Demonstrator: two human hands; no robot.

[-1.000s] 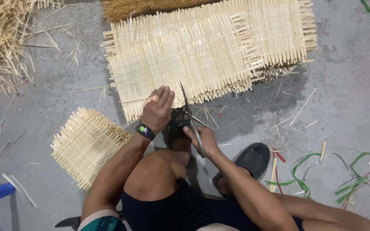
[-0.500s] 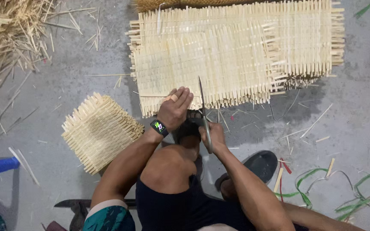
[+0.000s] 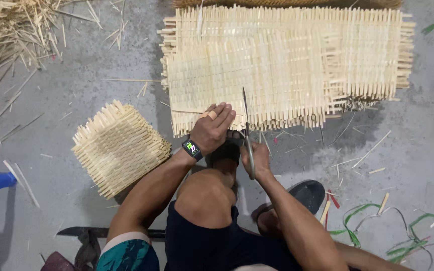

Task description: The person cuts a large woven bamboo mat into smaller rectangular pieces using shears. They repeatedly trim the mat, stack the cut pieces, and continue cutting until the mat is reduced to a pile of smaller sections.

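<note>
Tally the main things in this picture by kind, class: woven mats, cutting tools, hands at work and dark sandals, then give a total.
Woven mats: 2, a large woven mat and a small woven mat
Cutting tools: 1, the shears
Hands at work: 2, left hand and right hand
Dark sandals: 1, the sandal
Total: 6

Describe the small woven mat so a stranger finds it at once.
On the grey floor, left of the left hand, lies the small woven mat. Unlike the large mats above, it is squarish, tilted and alone.
</note>
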